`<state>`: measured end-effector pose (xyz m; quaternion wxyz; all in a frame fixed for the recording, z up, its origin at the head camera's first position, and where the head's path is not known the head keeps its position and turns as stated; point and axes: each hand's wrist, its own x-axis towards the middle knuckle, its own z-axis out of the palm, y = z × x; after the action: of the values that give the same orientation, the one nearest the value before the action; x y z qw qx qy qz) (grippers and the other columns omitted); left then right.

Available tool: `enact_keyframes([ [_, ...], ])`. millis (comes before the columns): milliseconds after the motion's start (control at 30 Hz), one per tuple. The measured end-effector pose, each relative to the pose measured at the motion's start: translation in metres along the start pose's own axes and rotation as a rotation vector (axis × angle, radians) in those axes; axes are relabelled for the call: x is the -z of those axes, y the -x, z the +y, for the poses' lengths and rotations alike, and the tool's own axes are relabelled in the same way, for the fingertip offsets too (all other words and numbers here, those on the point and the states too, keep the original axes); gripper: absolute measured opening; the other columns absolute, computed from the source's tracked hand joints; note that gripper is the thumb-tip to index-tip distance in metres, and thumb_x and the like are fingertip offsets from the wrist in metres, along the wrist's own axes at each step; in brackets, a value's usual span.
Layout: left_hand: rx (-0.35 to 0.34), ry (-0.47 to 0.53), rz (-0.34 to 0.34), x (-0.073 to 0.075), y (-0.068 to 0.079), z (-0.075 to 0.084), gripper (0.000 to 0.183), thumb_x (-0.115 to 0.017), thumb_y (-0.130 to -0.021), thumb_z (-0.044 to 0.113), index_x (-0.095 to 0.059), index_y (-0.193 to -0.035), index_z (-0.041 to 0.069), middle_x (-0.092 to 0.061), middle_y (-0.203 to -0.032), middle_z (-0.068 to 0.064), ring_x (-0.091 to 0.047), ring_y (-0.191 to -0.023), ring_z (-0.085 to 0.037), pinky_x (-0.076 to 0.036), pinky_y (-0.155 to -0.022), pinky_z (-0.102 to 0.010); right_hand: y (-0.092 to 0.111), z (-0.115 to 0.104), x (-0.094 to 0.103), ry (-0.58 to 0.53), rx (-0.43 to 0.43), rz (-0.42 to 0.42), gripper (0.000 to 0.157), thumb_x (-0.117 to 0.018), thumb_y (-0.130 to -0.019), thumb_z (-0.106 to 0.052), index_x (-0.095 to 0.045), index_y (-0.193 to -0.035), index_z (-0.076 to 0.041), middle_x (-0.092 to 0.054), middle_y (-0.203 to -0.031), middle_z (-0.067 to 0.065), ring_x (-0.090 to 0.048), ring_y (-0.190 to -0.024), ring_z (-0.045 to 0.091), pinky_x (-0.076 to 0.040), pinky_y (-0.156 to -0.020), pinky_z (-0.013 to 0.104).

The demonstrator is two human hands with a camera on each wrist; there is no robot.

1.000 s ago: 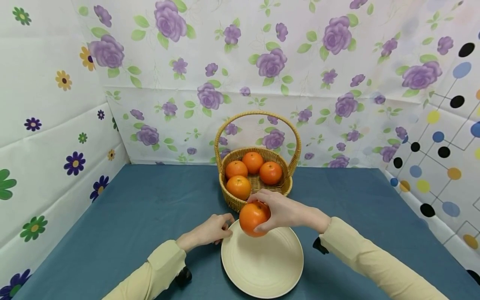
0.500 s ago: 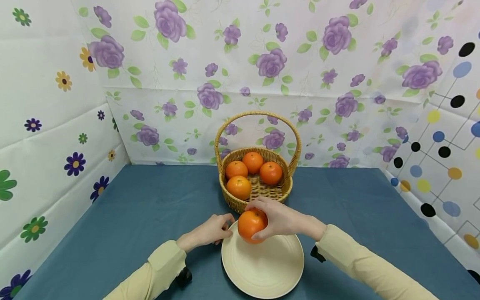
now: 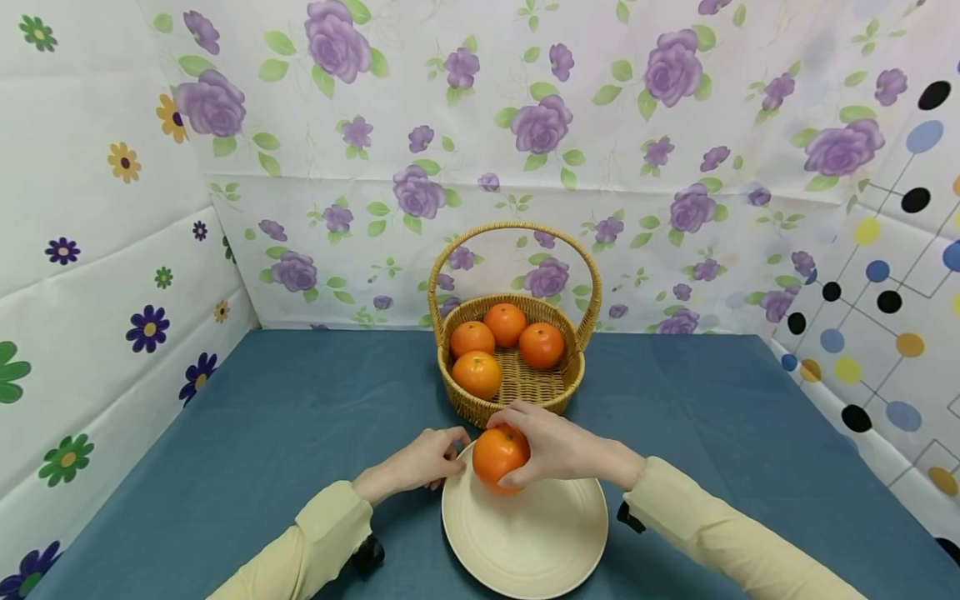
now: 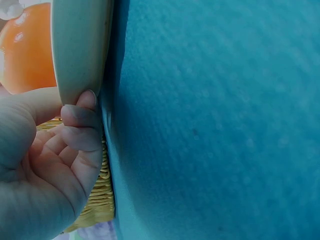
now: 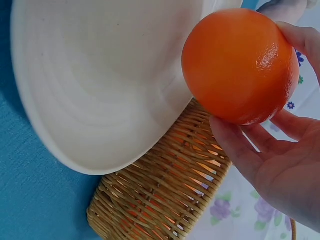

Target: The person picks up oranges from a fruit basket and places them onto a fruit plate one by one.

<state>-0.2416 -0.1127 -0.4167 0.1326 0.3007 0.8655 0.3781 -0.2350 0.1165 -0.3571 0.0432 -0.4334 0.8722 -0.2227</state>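
A: Where's the orange (image 3: 498, 460) that's being carried?

B: In the right hand (image 3: 558, 448), over the far left part of the cream plate (image 3: 528, 542). The fingers (image 5: 237, 147) grasp it, thumb on its near side and fingertips round its far side.

A: Is it touching the plate?

B: I can't tell from these views.

A: And the left hand (image 3: 415, 462)?

B: It's at the plate's far left edge, pinching the rim. The left wrist view shows the thumb over the inner side, a fingertip against the outside and the other fingers curled in.

A: What's beyond the plate?

B: A wicker basket (image 3: 471, 406), just past the far rim, its arched handle (image 3: 517, 225) upright. It holds four more oranges (image 3: 542, 345): two along the left, one at the far side, one on the right.

A: And underneath it all?

B: A worktop covered in blue cloth (image 3: 337, 392). A white hanging with purple roses (image 3: 420, 192) rises along its far edge.
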Motion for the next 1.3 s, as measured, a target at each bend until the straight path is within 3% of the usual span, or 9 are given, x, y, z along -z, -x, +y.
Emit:
enact_keyframes([
  [1300, -0.005, 0.004, -0.002, -0.0002, -0.0004, -0.0019, 0.014, -0.054, -0.087, 0.003, -0.053, -0.101, 0.005, -0.049, -0.05, -0.001, -0.043, -0.035, -0.013, -0.037, -0.035, -0.026, -0.0045, -0.0017, -0.0092, 0.029, -0.028, -0.029, 0.058, -0.074, -0.072, -0.038, -0.051, -0.119, -0.012, -0.046, -0.11, -0.002, -0.046, -0.094, 0.011, -0.041, -0.082, 0.025],
])
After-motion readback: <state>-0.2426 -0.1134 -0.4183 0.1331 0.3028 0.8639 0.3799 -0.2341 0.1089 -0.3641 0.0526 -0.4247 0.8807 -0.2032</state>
